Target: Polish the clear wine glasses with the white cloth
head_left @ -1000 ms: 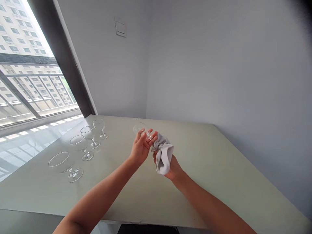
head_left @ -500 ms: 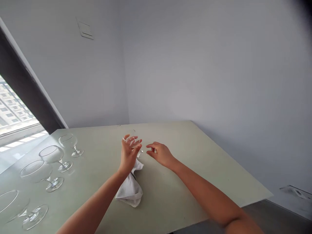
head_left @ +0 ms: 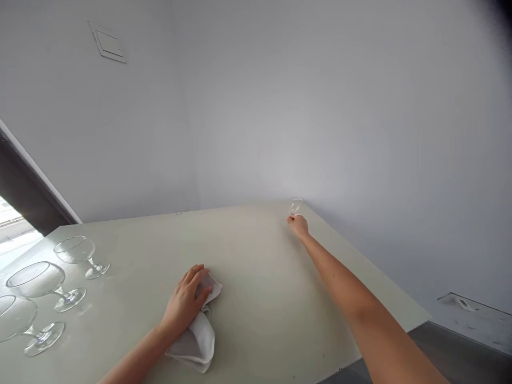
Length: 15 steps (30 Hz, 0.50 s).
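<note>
My left hand (head_left: 186, 296) rests on a crumpled white cloth (head_left: 201, 338) near the front of the table, fingers lying over its upper end and the thumb stretched out. Far across the table, at its back right corner, my right hand (head_left: 298, 225) is closed around the lower part of a clear stemmed glass (head_left: 295, 206). The bowl of that glass rises above the fingers; its foot is hidden by the hand.
Three stemmed glasses stand in a row along the left side: a far one (head_left: 74, 249), a middle one (head_left: 36, 279) and a near one (head_left: 16, 317) cut by the frame edge. Walls (head_left: 320, 106) border the pale table (head_left: 256, 298) behind and right.
The glass has passed from my left hand to my right, which has carried it to the back right corner. My left hand has come down onto the cloth. The view has turned right.
</note>
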### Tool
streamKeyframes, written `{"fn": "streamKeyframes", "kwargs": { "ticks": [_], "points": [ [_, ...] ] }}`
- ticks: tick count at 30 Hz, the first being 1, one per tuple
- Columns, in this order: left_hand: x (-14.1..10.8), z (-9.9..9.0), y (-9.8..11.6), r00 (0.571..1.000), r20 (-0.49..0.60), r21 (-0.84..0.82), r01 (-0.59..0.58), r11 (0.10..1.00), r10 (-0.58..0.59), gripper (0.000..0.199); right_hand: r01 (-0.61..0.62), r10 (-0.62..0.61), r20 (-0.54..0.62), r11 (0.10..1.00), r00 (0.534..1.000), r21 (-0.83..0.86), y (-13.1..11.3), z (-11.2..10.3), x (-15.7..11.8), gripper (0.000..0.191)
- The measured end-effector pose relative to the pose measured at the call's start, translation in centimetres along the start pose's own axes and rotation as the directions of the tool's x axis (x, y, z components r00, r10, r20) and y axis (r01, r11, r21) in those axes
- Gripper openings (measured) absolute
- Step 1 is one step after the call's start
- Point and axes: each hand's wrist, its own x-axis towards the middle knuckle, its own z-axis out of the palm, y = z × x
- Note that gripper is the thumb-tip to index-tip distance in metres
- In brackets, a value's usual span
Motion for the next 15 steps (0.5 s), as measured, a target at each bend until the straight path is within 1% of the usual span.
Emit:
{"fn": "streamKeyframes", "kwargs": {
  "ticks": [3, 6, 11, 13, 15],
  "points": [
    [-0.6, 1.0, -1.3, 0.999, 0.012, -0.042, 0.042, 0.998, -0.042, 0.03, -0.125, 0.126, -0.038, 0.992, 0.991, 0.012, 2.4, -0.1, 2.5, 0.023],
    [-0.3, 1.2, -1.5, 0.998, 0.019, -0.07, 0.065, 0.995, -0.063, 0.027, -0.184, 0.187, -0.08, 0.982, 0.979, 0.046, 3.7, 0.4, 3.9, 0.022],
    [-0.1, 0.8, -1.1, 0.997, -0.003, -0.118, 0.073, 0.99, -0.074, 0.023, -0.224, 0.233, -0.111, 0.97, 0.966, 0.091, 4.8, 1.2, 5.2, 0.015],
    [-0.2, 0.6, -0.9, 0.994, -0.023, -0.13, 0.099, 0.987, -0.103, 0.023, -0.22, 0.232, -0.12, 0.97, 0.965, 0.102, 5.0, 1.3, 5.3, 0.012],
    [-0.2, 0.5, -0.7, 0.984, -0.074, -0.148, 0.149, 0.978, -0.161, 0.026, -0.212, 0.226, -0.129, 0.971, 0.966, 0.114, 5.0, 1.3, 5.3, 0.011]
  ]
}}
